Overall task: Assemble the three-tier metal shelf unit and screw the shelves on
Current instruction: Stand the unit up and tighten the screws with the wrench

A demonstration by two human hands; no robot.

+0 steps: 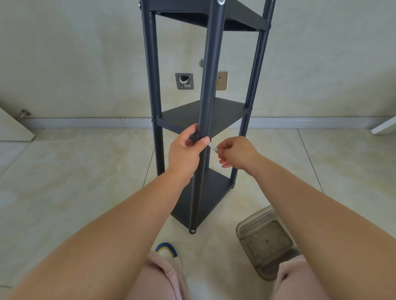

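Dark metal shelf unit (pixel 205 111) stands upright on the tiled floor (pixel 64 171), centre of view, w/ one corner turned toward the camera. Three shelves in place: top shelf (pixel 231 15) at the upper edge of frame, middle shelf (pixel 192 116) about halfway down, bottom shelf (pixel 205 199) just above the floor. Near post (pixel 211 70) runs top to bottom in front; silver bolt head (pixel 220 2) shows at its top, another bolt (pixel 192 231) at its foot.

Left hand (pixel 186 151) grips the near post right at the middle shelf corner: fingers wrapped round the far side, thumb across the near side. Right hand (pixel 235 153) sits just right of the post, fingertips pinching a small silver tool (pixel 213 146), prob. a hex key, angled up-left toward the post at shelf level. Tool tip is hidden by the left thumb, so can't tell whether it's seated in a screw.

Clear plastic container (pixel 265 237) lies on the floor near right, partly covered by the right forearm; contents not readable. Near centre bottom: a slipper toe (pixel 166 249) w/ blue and yellow stripes, plus pink trouser legs (pixel 162 278).

Far wall (pixel 85 53) behind the unit has an open metal wall box (pixel 184 81) and a gold-coloured socket (pixel 221 81), partly behind the post. White panel edges poke in at far left and far right along the skirting.
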